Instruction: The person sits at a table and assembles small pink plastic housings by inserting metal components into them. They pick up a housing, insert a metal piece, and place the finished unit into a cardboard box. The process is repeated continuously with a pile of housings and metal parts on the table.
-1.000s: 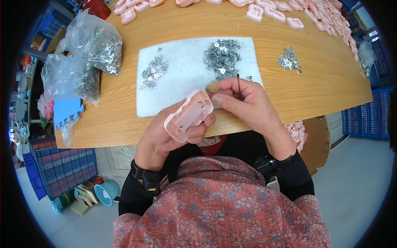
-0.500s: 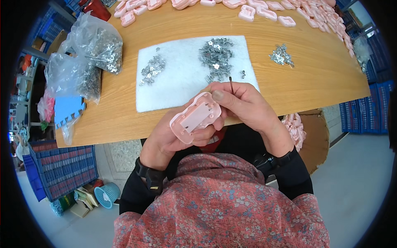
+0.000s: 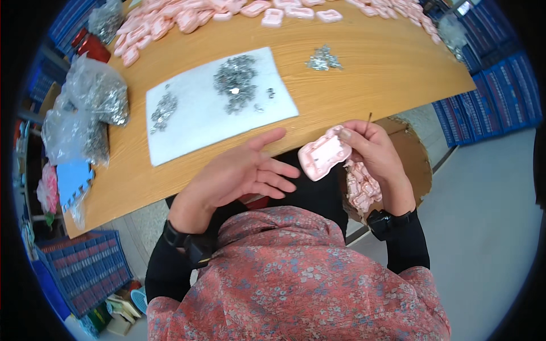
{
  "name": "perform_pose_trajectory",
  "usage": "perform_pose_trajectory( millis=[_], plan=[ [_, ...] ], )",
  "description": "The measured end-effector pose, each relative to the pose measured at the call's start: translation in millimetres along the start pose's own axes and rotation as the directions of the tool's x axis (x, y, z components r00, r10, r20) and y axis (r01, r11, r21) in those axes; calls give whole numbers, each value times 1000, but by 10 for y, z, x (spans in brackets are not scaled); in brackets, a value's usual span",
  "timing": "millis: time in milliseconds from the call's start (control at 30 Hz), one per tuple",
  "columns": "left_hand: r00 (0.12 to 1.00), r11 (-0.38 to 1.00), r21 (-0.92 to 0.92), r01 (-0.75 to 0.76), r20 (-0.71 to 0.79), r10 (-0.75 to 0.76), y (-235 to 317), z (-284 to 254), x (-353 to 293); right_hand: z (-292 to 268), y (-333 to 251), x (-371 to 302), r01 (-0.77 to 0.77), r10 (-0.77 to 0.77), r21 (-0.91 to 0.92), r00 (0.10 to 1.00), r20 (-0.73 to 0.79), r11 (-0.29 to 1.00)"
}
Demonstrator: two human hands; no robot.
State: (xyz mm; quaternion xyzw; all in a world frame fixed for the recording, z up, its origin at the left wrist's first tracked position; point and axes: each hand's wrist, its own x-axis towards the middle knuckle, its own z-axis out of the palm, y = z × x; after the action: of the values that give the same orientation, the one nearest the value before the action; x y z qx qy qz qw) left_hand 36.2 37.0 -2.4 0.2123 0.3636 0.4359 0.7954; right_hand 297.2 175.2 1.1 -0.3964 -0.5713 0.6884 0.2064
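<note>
My right hand (image 3: 372,149) grips a pale pink plastic shell (image 3: 325,154) by its far right end, between thumb and fingers. The shell's hollow inner side faces up. A thin dark rod-like tool (image 3: 369,118) sticks up from the same hand; its lower part is hidden by the fingers. My left hand (image 3: 242,173) is open and holds nothing, palm turned toward the shell, fingers spread at the table's front edge. Beyond it lies a white foam mat (image 3: 199,122) bearing a large pile of small metal pieces (image 3: 236,82) and a smaller pile (image 3: 165,111).
Another metal pile (image 3: 324,58) lies on the wooden table (image 3: 364,82). Many pink shells (image 3: 187,17) line its far side. Plastic bags of metal parts (image 3: 102,94) stand at left. A cardboard box (image 3: 420,165) with pink pieces (image 3: 362,190) sits below my right hand.
My left hand has let go of the pink shell and opened. My right hand has taken the shell to the right, over the box's edge, keeping the thin tool. The view has shifted right.
</note>
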Motion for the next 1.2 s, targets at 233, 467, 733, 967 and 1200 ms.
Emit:
perform_pose_trajectory(
  millis=[233, 467, 733, 967, 1200],
  plan=[
    [999, 961, 274, -32, 34, 24, -42, 279, 166, -227, 17, -341, 79, -75, 12, 980, -186, 997],
    [999, 951, 307, -36, -18, 44, -153, 418, 378, -178, 129, -308, 120, -113, 49, 985, -130, 992],
    [985, 835, 545, -80, -85, 150, -251, 438, 542, -31, 144, -333, 115, -104, 79, 986, -128, 990],
    [984, 803, 595, -35, -119, 132, -258, 533, 516, -247, 248, -420, -32, 32, 5, 982, -184, 999],
    [956, 651, 752, -104, -106, 275, 364, 418, 165, -1724, 1088, -759, -123, -91, -341, 831, -549, 932]
  ],
)
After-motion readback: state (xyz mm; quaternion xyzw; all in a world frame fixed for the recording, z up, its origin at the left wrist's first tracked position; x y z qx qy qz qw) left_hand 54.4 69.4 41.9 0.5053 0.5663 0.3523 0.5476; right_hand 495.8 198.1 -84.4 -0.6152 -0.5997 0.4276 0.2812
